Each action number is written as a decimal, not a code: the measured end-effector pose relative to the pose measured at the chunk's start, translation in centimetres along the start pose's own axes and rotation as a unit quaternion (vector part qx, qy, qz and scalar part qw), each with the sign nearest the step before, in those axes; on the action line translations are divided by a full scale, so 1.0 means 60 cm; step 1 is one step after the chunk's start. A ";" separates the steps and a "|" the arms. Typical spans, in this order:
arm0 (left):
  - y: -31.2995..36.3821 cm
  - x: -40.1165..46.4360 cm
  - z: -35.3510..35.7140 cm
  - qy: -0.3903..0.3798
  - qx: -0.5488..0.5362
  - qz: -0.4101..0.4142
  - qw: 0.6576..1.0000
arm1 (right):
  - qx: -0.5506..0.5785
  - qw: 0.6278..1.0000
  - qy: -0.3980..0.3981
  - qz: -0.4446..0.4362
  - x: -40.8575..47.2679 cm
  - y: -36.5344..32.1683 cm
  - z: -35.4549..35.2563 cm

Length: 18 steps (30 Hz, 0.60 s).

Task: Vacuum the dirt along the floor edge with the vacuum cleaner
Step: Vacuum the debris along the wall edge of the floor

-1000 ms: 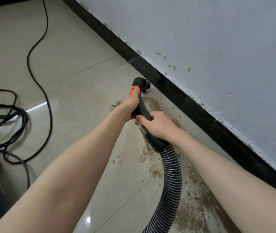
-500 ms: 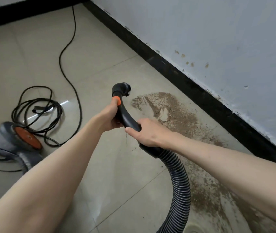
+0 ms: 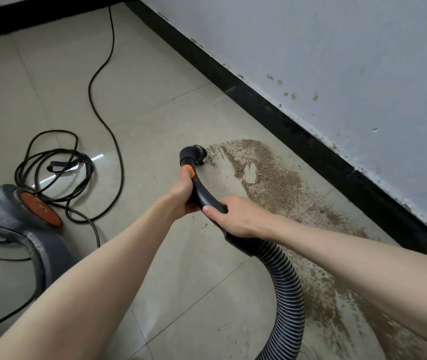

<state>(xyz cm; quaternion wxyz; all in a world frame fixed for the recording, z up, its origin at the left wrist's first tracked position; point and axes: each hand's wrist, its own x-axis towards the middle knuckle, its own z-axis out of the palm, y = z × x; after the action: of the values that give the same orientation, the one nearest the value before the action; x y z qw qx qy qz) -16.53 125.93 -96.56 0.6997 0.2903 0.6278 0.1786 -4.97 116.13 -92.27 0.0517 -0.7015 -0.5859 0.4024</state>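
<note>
A black curved vacuum handle point(image 3: 203, 196) with an orange button point(image 3: 187, 171) ends in a small black nozzle point(image 3: 194, 153). The nozzle sits just left of a brown dirt patch point(image 3: 272, 178) that runs along the floor beside the black skirting. My left hand point(image 3: 181, 196) grips the handle just below the orange button. My right hand point(image 3: 235, 216) grips it lower, where the ribbed black hose point(image 3: 285, 294) begins. The hose curves down to the bottom edge. More dirt point(image 3: 337, 307) lies spread at the lower right.
The grey vacuum body point(image 3: 25, 229) with an orange wheel cap point(image 3: 40, 210) stands at the left. Its black power cord point(image 3: 59, 167) lies coiled beside it and trails to the far wall. A black skirting board point(image 3: 298, 136) runs under the pale blue wall point(image 3: 337, 48).
The nozzle has been pulled back from the skirting to the left edge of the dirt patch. The view has swung left, bringing the vacuum body into sight.
</note>
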 end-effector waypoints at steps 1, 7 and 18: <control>0.003 0.002 0.005 -0.003 0.006 0.003 1.000 | 0.008 1.000 0.006 0.001 0.000 0.004 -0.003; 0.025 0.020 0.040 -0.021 0.036 0.009 0.999 | 0.046 0.999 0.020 0.015 0.009 0.023 -0.023; 0.054 0.070 0.106 -0.025 0.089 0.045 0.995 | 0.100 0.992 0.073 0.036 0.036 0.072 -0.044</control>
<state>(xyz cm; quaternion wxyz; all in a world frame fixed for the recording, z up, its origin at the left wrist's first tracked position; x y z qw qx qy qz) -9.27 129.84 -97.48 0.6778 0.3842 0.6096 0.1461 0.01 117.74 -93.95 0.1495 -0.7410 -0.5114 0.4087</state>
